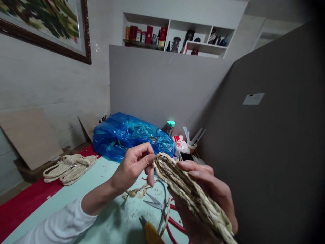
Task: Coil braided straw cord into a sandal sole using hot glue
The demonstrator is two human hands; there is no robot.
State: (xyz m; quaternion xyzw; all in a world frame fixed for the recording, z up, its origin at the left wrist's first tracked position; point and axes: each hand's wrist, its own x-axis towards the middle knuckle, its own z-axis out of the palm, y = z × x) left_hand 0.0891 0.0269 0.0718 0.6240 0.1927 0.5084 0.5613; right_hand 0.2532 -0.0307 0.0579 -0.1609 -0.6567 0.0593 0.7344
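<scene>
My right hand (205, 193) grips a woven straw sandal sole (188, 193), held up on edge in front of me. My left hand (135, 166) is closed in a pinch at the sole's upper tip, fingers pressed on a thin straw strand there. Below the hands, on the pale green table (83, 193), lie a loose braided straw cord (137, 192), small scissors (154, 202) and a yellow-handled tool (151, 232). Red handles (176, 223) show under my right hand.
A finished pair of straw sandals (69, 167) lies at the table's left edge. A blue plastic bag (129, 135) sits at the back, beside a green-capped jar (170, 127), a cup of sticks (192, 142) and a phone (186, 156). Grey partitions close the back and right.
</scene>
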